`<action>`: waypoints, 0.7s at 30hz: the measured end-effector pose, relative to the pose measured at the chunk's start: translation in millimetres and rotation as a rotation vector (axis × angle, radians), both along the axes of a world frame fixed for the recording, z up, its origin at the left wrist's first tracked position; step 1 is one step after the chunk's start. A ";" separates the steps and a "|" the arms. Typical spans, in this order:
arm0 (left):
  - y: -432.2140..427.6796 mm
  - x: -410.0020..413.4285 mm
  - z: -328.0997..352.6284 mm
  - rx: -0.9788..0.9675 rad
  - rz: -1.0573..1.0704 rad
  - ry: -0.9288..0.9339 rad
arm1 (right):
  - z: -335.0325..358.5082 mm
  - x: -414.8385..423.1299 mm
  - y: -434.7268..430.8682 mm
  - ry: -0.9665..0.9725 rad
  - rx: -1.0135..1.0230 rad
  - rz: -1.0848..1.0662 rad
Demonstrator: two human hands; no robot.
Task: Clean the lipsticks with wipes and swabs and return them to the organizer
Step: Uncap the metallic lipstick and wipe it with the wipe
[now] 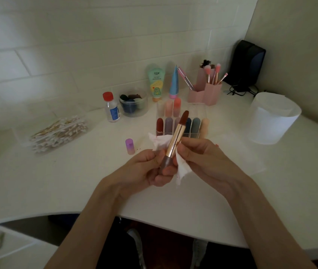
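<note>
Left of frame: swabs (59, 133) in a clear box. Ctr: left hand (146, 169) has its fingers curled round the lipstick's (175, 140) grey base, and the stick tilts up-right w/ gold tube and red tip clear above the fingers. Right hand (202, 158) pinches a stained wipe (181, 167) against the tube's lower right; organizer (198, 133) just behind.

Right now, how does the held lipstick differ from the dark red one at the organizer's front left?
The held lipstick is uncapped, bullet and gold tube showing; the organizer lipstick is capped. The held lipstick tilts in the left hand; the organizer lipstick stands upright in its slot. Both show dark red.
</note>
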State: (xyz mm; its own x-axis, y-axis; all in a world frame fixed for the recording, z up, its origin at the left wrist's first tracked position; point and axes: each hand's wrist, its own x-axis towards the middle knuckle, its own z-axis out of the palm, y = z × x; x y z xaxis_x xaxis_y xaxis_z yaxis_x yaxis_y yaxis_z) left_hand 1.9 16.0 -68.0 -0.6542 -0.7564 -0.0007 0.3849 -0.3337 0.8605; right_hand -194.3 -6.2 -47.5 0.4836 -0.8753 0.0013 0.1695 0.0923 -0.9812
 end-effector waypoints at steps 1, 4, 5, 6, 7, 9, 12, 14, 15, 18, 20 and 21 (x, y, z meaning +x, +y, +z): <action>-0.3 0.6 -0.5 0.020 -0.019 0.014 | -0.2 0.6 1.4 0.005 -0.001 0.022; 1.3 1.3 -0.1 0.014 -0.048 0.017 | -1.2 1.9 6.4 -0.044 0.025 0.097; 2.0 1.9 0.5 0.002 -0.057 0.014 | 0.1 3.1 8.3 -0.064 0.036 0.118; 2.9 2.7 1.1 -0.012 -0.068 0.013 | 0.5 4.5 9.6 -0.078 0.042 0.129; 3.8 3.2 2.5 -0.020 -0.072 0.014 | 1.1 6.2 10.4 -0.088 0.047 0.136; 4.9 3.6 3.8 -0.016 -0.057 0.006 | 1.6 10.1 11.9 -0.108 0.046 0.134; 5.2 2.8 4.7 -0.024 0.000 -0.017 | 1.1 14.0 12.7 -0.129 0.022 0.083; 4.1 2.8 2.2 -0.045 0.053 -0.050 | 1.5 15.6 13.5 -0.126 -0.003 0.061; 4.0 1.7 2.5 -0.056 0.087 -0.080 | 0.4 15.3 13.3 -0.123 -0.018 0.047; 4.0 -2.9 3.9 -0.064 0.209 -0.205 | -3.7 14.1 10.3 -0.071 -0.071 -0.030; 3.1 -5.0 5.5 -0.103 0.272 -0.300 | -7.4 13.4 7.2 -0.010 -0.107 -0.083; 1.8 -6.0 5.6 -0.156 0.291 -0.357 | -8.2 13.2 6.4 0.015 -0.123 -0.112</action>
State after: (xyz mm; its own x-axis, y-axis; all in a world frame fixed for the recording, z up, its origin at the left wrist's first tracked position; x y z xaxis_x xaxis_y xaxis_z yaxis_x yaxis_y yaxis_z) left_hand -4.0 17.8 -62.5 -0.3948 -0.9169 -0.0584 0.1152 -0.1125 0.9870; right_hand -181.1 0.2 -55.7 0.3842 -0.9172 0.1053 0.1569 -0.0475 -0.9865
